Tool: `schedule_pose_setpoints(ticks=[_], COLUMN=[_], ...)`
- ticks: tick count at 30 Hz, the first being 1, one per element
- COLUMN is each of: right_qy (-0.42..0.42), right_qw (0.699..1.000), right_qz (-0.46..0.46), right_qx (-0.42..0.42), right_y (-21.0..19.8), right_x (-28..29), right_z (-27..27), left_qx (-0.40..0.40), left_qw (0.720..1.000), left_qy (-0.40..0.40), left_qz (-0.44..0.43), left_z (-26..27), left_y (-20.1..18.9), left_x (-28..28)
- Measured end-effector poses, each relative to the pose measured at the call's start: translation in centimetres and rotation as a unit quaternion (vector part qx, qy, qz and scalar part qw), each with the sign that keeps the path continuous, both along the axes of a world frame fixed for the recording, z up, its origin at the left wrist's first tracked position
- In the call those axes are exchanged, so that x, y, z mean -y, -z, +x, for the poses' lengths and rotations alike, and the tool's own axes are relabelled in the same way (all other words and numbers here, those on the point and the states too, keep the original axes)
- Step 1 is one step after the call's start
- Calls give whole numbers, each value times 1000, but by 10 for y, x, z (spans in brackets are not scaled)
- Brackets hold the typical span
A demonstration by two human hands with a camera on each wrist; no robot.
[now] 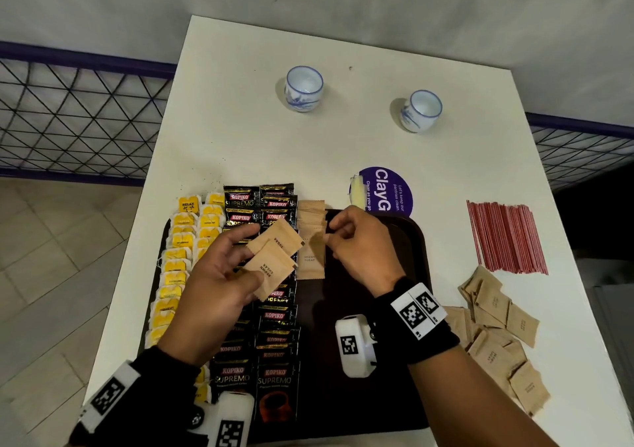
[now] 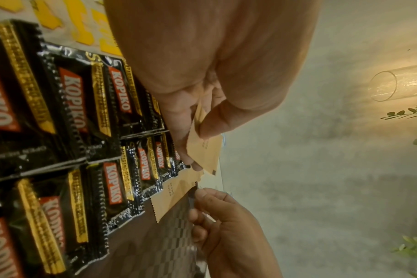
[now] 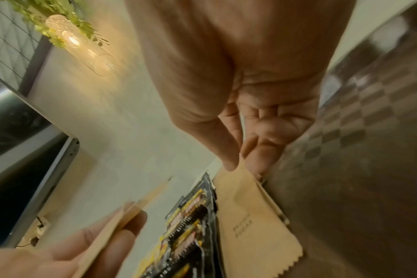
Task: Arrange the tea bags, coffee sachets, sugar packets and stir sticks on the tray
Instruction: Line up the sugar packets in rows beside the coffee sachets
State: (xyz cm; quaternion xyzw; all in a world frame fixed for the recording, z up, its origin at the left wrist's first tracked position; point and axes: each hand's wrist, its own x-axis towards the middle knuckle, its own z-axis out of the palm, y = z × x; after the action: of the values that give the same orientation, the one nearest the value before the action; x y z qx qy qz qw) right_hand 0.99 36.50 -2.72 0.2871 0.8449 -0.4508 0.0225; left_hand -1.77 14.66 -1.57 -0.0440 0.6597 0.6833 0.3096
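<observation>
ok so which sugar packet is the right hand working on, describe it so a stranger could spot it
Start at the dark tray, where black coffee sachets fill two columns. Just right of them runs a short column of brown sugar packets. It is the nearest packet in that column, lying flat, its far right edge pinched by the right hand, unlike those fanned in the left hand.

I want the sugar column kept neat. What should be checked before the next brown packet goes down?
1. Left hand holds spare brown paper sugar packets: ok.
2. Right hand pinches the tray's top packet: ok.
3. Sugar column beside the black coffee sachets: ok.
4. Dark brown tray has room below: ok.
5. Red stir sticks on tray: not ok.
</observation>
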Motion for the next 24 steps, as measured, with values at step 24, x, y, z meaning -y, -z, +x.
schedule_pose_setpoints(ticks=[24], right_qy=[-90], right_qw=[995], right_qz=[-6], right_qx=[30], right_y=[-25], right_x=[-9], right_z=[38], left_qx=[-158], left_qw=[970], left_qy=[139], left_qz=[-126], left_z=[4], left_y=[-8], left_x=[2])
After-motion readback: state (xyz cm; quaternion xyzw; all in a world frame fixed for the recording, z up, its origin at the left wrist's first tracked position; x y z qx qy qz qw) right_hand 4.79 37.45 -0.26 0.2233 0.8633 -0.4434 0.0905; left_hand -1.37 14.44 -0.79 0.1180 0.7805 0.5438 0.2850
